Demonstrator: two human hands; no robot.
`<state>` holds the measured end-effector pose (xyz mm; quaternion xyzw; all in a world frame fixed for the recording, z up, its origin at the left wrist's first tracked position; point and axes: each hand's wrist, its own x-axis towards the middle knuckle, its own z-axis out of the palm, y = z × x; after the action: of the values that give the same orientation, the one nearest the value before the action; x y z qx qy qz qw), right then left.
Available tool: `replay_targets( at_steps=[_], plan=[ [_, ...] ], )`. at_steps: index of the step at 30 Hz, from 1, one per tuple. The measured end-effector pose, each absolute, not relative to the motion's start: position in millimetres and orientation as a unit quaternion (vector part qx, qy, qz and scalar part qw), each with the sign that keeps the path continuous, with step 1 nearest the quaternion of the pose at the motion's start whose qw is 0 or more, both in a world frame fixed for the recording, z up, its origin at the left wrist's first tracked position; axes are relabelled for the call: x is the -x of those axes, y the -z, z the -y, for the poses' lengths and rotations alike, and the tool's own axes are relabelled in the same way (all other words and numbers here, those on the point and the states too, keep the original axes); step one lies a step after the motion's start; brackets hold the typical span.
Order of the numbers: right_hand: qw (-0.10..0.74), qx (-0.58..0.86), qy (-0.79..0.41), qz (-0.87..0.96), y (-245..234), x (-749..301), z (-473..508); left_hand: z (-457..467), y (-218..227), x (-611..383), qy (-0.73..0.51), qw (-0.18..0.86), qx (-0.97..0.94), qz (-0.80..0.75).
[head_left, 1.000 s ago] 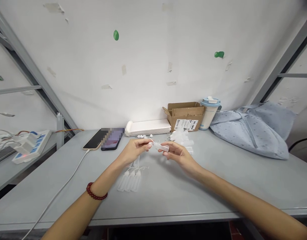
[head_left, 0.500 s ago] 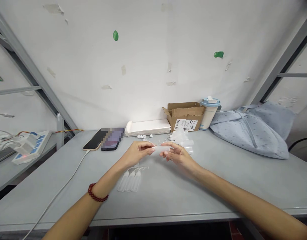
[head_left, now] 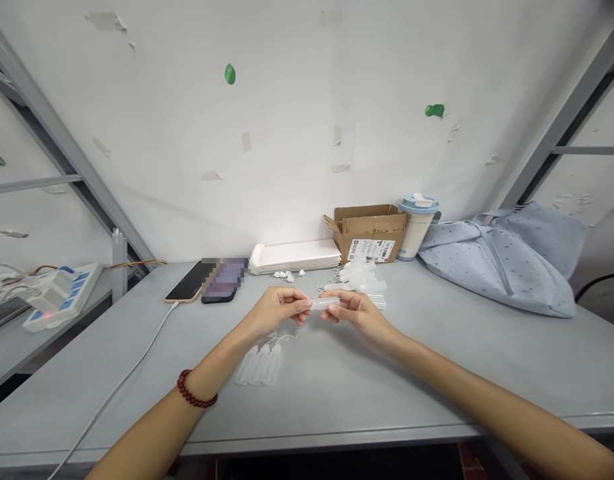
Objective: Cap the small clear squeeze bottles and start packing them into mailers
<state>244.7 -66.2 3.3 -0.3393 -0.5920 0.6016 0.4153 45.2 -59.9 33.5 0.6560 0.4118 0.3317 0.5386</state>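
Observation:
My left hand (head_left: 277, 311) and my right hand (head_left: 353, 311) meet above the middle of the grey table (head_left: 437, 373). Between them they pinch one small clear plastic tube (head_left: 323, 303), lying level; the left fingertips press on its left end, the right fingers wrap its body. Just below my left hand, three finished clear tubes (head_left: 261, 364) with thin capped tips lie side by side on the table. Behind my right hand sits a loose pile of clear tubes (head_left: 363, 280). A few small white caps (head_left: 288, 274) lie further back.
Two phones (head_left: 207, 281) lie at the back left, one on a white cable (head_left: 121, 381). A white tray stack (head_left: 297, 256), a cardboard box (head_left: 371, 233), a lidded cup (head_left: 417, 227) and a blue cloth bag (head_left: 501, 263) line the wall. A power strip (head_left: 57, 293) sits far left.
Both hands have sunk a little toward the table and drawn closer together on the tube, which has turned from tilted to level. Nothing else on the table has moved.

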Motion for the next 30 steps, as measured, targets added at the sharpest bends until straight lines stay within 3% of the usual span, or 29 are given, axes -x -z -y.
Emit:
replay_targets(
  at_steps=[8,19,25,30],
  plan=[
    [0.395,0.366,-0.551,0.637,-3.0,-244.1,67.8,63.2,-27.9,-51.0,-0.374,0.419,-0.702,-0.437],
    [0.391,0.369,-0.595,0.597,-5.4,-239.2,69.3,63.3,-32.1,-50.6,-0.382,0.469,-0.679,-0.417],
    [0.394,0.376,-0.588,0.599,-6.4,-240.6,68.9,62.6,-32.1,-49.4,-0.317,0.544,-0.646,-0.432],
    [0.376,0.387,-0.587,0.603,-6.3,-242.3,68.6,65.5,-34.6,-50.6,-0.310,0.492,-0.700,-0.416]
  ],
)
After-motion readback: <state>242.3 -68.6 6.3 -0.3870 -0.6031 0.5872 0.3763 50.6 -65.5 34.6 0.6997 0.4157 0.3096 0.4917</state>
